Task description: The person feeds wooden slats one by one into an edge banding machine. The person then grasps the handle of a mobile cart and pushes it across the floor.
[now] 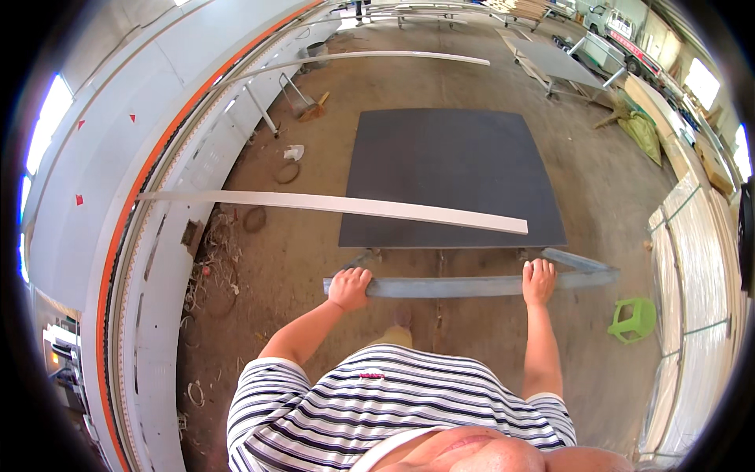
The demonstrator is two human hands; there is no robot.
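Note:
My left hand [350, 288] is closed around the left end of a grey metal push bar [448, 287]. Farther right on the same bar, my right hand [539, 281] grips it with fingers wrapped over the top. The bar belongs to a cart whose angled side tubes run under a large dark grey panel [448, 173] lying flat in front of me. Above the panel's near part a long pale beam [370, 207] reaches out from the machine on the left, its free end near the panel's right side.
A long white machine [165, 315] with an orange edge lines the left side, with scraps on the floor beside it. Another pale beam [393, 55] juts out farther off. On the right are a green stool [632, 320], wrapped board stacks [684, 315] and another cart [558, 63].

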